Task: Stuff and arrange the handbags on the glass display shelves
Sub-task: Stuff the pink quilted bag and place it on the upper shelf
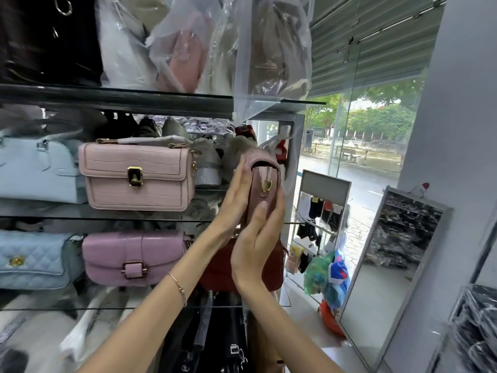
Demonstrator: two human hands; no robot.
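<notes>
A dusty-pink handbag (262,181) stands end-on at the right end of the middle glass shelf (107,218), its zip end with a gold pull facing me. My left hand (234,200) lies flat against its left side with straight fingers. My right hand (256,242) presses its right side and near end, fingers straight, thumb up. To its left on the same shelf stand a pale pink croc-pattern bag (137,176) with a gold clasp and a light blue bag (35,170).
The shelf below holds a quilted blue bag (32,259), a mauve buckle bag (131,258) and a dark red bag (217,270). Plastic-wrapped bags (204,41) fill the top shelf. A sock rack (320,216), coloured plastic bags (326,275) and a leaning mirror (390,265) stand to the right.
</notes>
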